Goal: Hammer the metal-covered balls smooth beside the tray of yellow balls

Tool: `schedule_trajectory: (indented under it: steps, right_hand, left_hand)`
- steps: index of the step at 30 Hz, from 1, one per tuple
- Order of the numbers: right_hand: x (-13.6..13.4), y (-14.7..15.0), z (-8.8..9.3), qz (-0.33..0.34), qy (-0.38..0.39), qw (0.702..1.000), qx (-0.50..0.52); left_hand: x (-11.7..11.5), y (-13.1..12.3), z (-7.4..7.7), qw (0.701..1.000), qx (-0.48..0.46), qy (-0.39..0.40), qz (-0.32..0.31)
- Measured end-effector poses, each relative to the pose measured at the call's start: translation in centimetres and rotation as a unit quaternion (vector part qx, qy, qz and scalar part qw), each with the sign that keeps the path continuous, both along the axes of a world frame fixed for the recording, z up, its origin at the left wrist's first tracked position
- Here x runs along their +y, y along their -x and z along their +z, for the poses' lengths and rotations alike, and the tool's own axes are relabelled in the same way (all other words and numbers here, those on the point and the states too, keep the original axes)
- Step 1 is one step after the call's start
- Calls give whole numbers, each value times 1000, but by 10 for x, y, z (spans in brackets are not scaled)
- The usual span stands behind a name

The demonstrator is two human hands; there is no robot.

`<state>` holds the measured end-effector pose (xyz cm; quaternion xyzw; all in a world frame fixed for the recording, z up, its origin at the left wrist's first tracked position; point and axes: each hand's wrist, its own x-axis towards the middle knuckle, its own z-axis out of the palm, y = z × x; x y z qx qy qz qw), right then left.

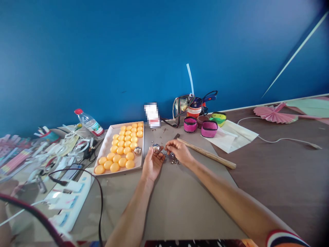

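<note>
My left hand (153, 164) is closed around a shiny silver ball (156, 148), its fingers curled under it. Just to the right, my right hand (180, 150) has its thumb and fingertips pinched together; whatever is between them is too small to make out. Below its fingers lies a little heap of small glittering pieces (174, 159) on the grey board (180, 199). To the left stands a shallow white tray (106, 141) with rows of orange balls (120, 150). A second silver ball (138, 150) lies in the tray, against its right side.
A wooden stick handle (208, 153) lies right of my hands. Behind are pink ring bands (209, 129), a cup (194, 111) holding tools and white paper (228, 137). Leftward are a bottle (91, 124), tangled cables and a power strip (77, 202).
</note>
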<state>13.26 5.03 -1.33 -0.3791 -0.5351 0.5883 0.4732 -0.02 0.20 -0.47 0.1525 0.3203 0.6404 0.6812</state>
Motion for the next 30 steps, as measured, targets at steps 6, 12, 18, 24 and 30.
schedule_trajectory:
  steps: [6,12,18,24,30]
  right_hand:
    - [-8,4,7,17,16,999,40]
    - [-12,8,7,45,37,996,67]
    - [-16,10,13,26,27,999,38]
    - [-19,14,9,15,21,999,30]
    - [-20,16,-1,-8,-51,998,-21]
  left_hand:
    - [1,1,-3,1000,-6,-7,-4]
    - [0,-2,-4,998,16,-52,-39]
    - [0,-4,-3,999,11,-46,-15]
    - [-1,-6,-2,997,39,-65,-15]
    - [-2,-7,-5,997,52,-61,12]
